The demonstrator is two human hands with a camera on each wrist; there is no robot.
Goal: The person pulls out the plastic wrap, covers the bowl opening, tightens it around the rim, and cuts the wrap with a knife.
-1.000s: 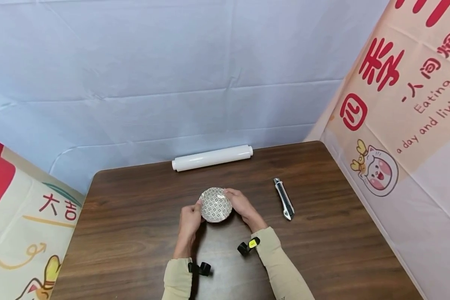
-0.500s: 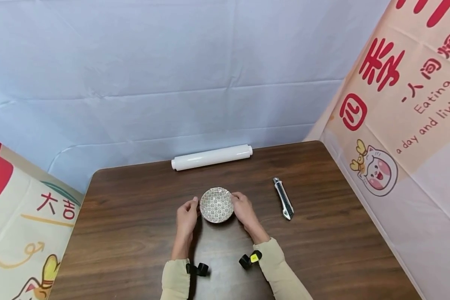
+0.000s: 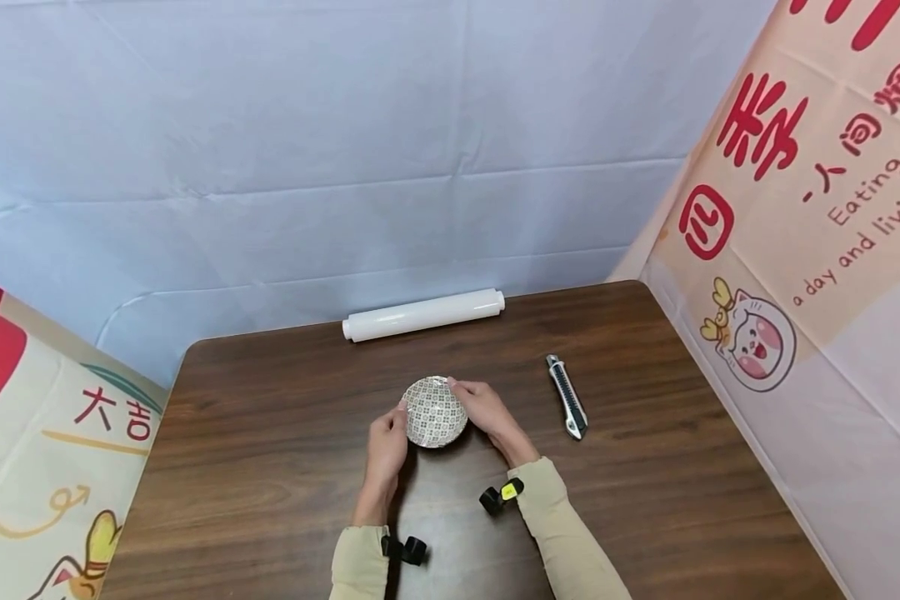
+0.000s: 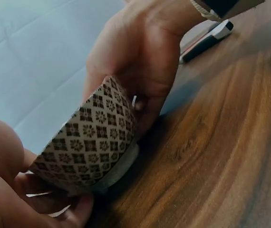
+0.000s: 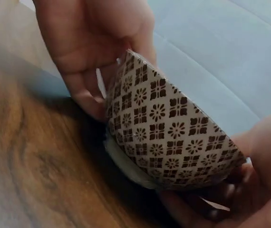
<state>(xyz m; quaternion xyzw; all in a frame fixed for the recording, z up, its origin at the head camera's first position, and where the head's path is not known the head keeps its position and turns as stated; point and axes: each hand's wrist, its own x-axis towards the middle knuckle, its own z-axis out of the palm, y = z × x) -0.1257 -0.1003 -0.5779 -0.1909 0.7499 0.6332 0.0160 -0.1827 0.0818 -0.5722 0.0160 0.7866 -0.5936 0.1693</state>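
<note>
A small bowl (image 3: 435, 412) with a brown-and-white floral pattern is held near the middle of the table, a glossy clear film over its top. My left hand (image 3: 387, 446) grips its left side, thumb at the rim. On the opposite side my right hand (image 3: 486, 410) holds the bowl with its thumb over the rim. Both wrist views show the patterned outer wall of the bowl (image 4: 90, 137) tilted, with fingers curled beneath it on either side. Film looks gathered around the foot of the bowl (image 5: 130, 166). The bowl's inside is hidden in the wrist views.
A white roll of plastic wrap (image 3: 423, 316) lies along the back edge of the brown wooden table (image 3: 255, 467). To the right of the hands lies a utility knife (image 3: 567, 397). A pale cloth backdrop (image 3: 307, 167) hangs behind, with printed sheets at both sides.
Half a second ago the right thumb was lower at the bowl's side and the left hand farther left. Both thumbs are now back at the rim, and the bowl has shifted slightly right.
</note>
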